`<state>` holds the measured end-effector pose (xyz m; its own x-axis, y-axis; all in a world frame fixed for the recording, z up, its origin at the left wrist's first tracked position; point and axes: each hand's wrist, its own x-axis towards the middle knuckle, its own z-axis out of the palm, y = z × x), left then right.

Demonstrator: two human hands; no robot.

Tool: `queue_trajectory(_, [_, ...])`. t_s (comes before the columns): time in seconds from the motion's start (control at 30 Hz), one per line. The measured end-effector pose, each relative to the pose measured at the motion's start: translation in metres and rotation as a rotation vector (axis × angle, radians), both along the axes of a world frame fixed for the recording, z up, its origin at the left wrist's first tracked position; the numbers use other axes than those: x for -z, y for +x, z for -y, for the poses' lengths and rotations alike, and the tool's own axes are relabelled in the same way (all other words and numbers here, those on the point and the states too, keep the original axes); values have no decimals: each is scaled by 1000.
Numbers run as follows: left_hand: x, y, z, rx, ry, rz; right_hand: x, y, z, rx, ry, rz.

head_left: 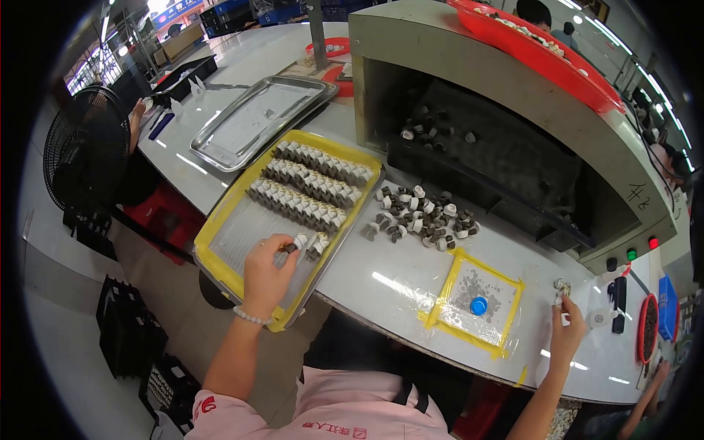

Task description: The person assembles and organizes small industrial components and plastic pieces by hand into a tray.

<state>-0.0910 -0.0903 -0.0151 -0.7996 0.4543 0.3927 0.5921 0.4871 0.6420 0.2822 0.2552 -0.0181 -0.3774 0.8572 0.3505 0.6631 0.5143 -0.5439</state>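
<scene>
My left hand (265, 277) is over the yellow-edged tray (233, 233), its fingers pinching a small dark-and-white part (292, 247). Just beyond the fingertips, similar parts (317, 246) stand on the tray floor. Three tight rows of such parts (297, 202) fill the tray's far side. Out to the right, my right hand (568, 328) is closed at the tabletop, fingertips against a small whitish piece (562, 287); the fingers partly cover it. Between my hands lies a yellow-taped square (444, 323) with scattered grey bits and a blue round cap (479, 305).
A loose pile of black-and-white parts (429, 216) lies before the machine's dark opening (477, 139). A red basin (543, 51) rests on the machine. Metal trays (257, 117) are at the back left. A black fan (84, 150) stands left; another person's hand (139, 108) shows behind it.
</scene>
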Motion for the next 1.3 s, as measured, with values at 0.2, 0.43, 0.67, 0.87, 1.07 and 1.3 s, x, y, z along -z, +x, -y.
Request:
queue_trajectory(0.2, [-1, -2, -8, 56, -69, -46, -1, -36, 49, -328, 214, 141])
queue_trajectory(0.43, [-1, -4, -2, 165, -95, 10, 5, -40, 60, -422, 285, 184])
queue_trajectory(0.67, [-4, -3, -10, 89, -143, 96, 7, -36, 60, -395, 154, 100])
queue_trajectory(0.87, [2, -8, -1, 230, -115, 75, 8, -36, 61, -389, 151, 87])
queue_trajectory(1.07, [-2, -4, -8, 165, -6, 186, 11, -35, 62, -362, 97, 51])
queue_trajectory(1.3, [-12, 6, -7, 225, -149, 96, 13, -34, 60, -368, 111, 42])
